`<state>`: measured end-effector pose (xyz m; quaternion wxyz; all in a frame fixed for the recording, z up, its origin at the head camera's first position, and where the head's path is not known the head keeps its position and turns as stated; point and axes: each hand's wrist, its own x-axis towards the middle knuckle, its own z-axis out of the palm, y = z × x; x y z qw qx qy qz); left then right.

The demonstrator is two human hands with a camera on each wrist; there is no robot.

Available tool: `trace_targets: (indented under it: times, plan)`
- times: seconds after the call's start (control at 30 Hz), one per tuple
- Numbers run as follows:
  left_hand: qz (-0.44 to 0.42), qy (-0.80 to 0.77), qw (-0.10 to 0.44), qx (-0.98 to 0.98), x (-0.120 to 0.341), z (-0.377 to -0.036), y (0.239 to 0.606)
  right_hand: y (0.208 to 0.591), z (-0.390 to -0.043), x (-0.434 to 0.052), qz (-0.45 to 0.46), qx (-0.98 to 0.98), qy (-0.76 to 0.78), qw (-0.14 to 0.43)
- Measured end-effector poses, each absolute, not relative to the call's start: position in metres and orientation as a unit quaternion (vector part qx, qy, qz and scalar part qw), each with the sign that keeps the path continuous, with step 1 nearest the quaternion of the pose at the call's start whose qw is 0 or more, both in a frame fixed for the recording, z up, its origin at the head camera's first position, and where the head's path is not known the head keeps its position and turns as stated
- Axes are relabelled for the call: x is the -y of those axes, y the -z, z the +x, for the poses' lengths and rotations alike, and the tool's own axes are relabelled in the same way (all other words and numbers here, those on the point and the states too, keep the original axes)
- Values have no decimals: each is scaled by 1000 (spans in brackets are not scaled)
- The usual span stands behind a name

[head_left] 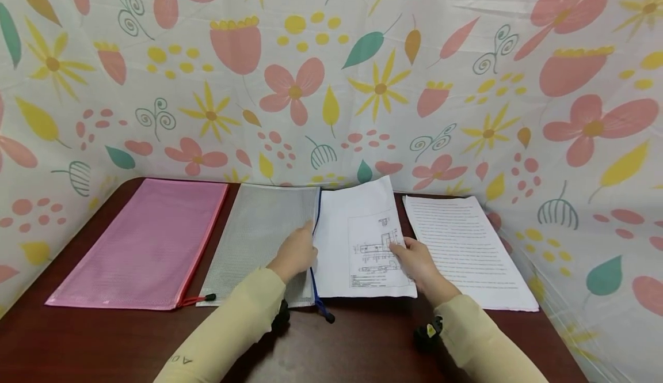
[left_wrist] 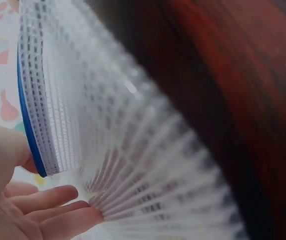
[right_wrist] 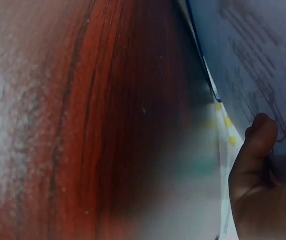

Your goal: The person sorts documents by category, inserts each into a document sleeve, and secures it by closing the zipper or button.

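Note:
A clear-grey mesh zipper bag (head_left: 254,227) with a blue zip edge lies in the middle of the table. My left hand (head_left: 296,250) holds this bag at its zip side, thumb at the blue edge (left_wrist: 31,130) and fingers against the mesh (left_wrist: 133,165) in the left wrist view. White paper (head_left: 334,227) printed with a line drawing stands slightly raised to the right. Its left side meets the bag's blue edge. With the thumb on the printed face, my right hand (head_left: 418,261) pinches the paper's right edge; the fingers behind it are hidden.
On the left lies a pink mesh zipper bag (head_left: 145,239) with a red zip. Text-printed sheets (head_left: 466,250) lie to the right. The dark red-brown table (head_left: 357,342) ends against a flower-patterned cloth (head_left: 331,83).

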<state>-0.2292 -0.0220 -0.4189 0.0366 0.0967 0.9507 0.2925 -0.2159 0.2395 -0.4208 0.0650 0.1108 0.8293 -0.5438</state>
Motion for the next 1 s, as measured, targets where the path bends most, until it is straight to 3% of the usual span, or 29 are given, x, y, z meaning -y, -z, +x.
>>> trace_targets:
  times: [0.3, 0.53, 0.8, 1.0]
  plan:
    - [25, -362, -7, -932, 23, -230, 423, 414, -217, -241, 83, -835, 535, 100]
    - [8, -447, -40, -894, 28, -233, 428, 402, -220, -246, 90, -807, 577, 89]
    - [-59, -521, 12, -851, 35, -237, 426, 393, -223, -252, 55, -739, 657, 141]
    - [-106, -585, 68, -802, 39, -241, 424, 394, -225, -250, 68, -715, 682, 137]
